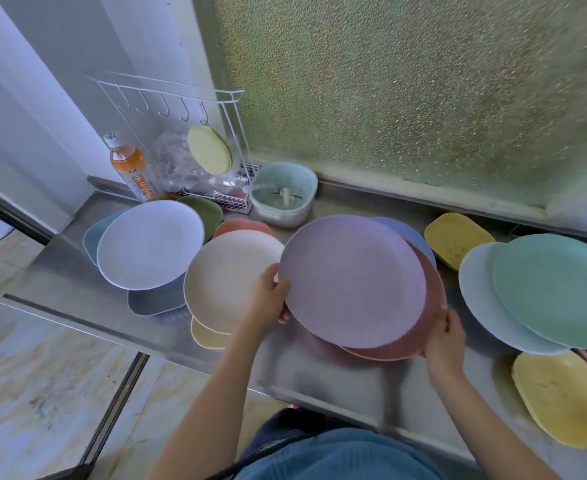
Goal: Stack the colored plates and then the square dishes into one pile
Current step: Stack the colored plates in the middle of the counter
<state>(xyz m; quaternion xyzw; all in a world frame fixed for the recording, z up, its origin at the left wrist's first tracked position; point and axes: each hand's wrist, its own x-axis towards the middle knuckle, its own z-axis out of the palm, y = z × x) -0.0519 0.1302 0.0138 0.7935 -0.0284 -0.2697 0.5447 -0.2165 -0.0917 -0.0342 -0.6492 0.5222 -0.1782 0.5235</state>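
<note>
Steel counter: left hand and right hand grip purple-topped plate stack.

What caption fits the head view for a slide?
Both hands, left hand and right hand, hold stacked purple plate over steel counter.

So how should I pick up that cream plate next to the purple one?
Take the cream plate by its near rim, coming from the counter's front edge. That rim overhangs a yellow dish underneath, so your fingers can probably slip below it. Its far side is crowded by a pink plate.
</note>
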